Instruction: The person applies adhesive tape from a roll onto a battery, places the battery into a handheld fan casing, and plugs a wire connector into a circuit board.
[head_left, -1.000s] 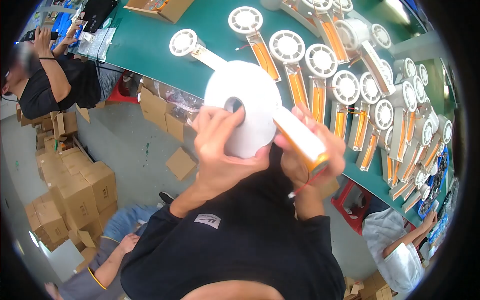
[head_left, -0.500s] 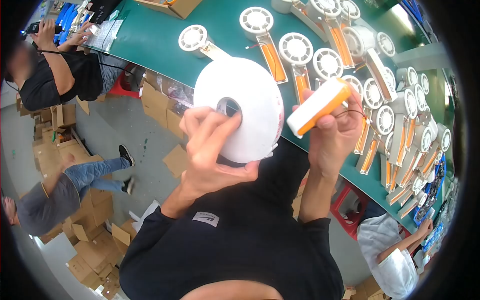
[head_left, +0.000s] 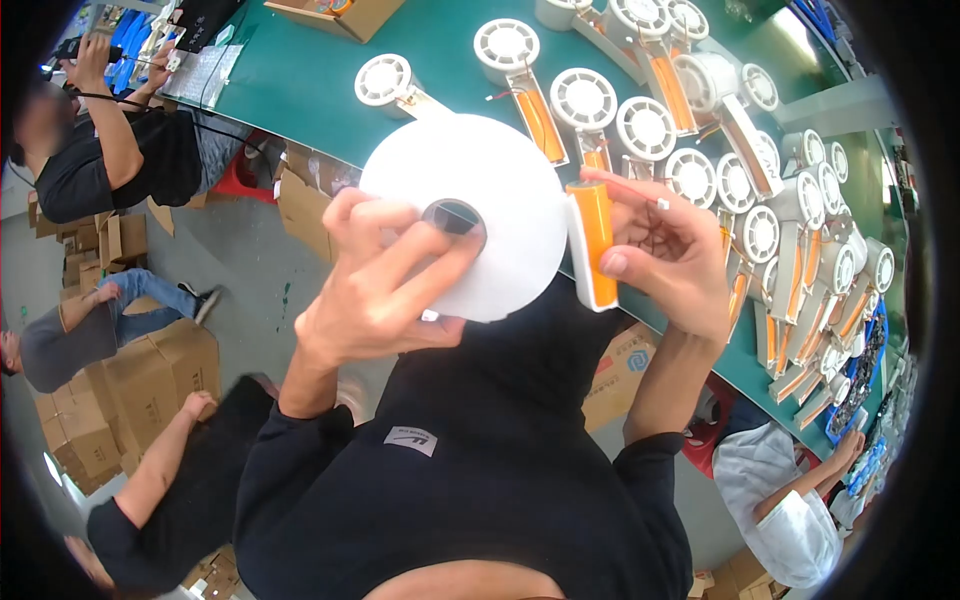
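Two bare hands raised in front of the wearer's dark shirt, over the near edge of a green worktable [head_left: 300, 85]. Left hand [head_left: 375, 290] closed on a large white roll of tape [head_left: 480, 215]: fingers curl over its flat face, one fingertip at the dark core hole, thumb under the lower rim. Roll held roughly face-on to the camera, tilted slightly. Right hand [head_left: 665, 255] clamped on a slim white handle piece with an orange battery [head_left: 592, 245] set in it; thumb lies along the orange side, fingers wrap behind. Piece stands near upright, its top just beside the right rim of the roll, touching or nearly so; cannot tell which. A thin red wire with a small white end [head_left: 640, 192] runs over the fingers of that hand. Beyond the hands, many white round fan units with orange-backed handles [head_left: 585, 100] lie in rows on the table, running off toward the right. An open cardboard box [head_left: 335, 15] sits at the far table edge. Floor to the left holds stacked cardboard cartons [head_left: 120, 385]. A person in a black top [head_left: 110, 160] sits at the upper left; a person in a white top [head_left: 790, 500] at the lower right, by the table.
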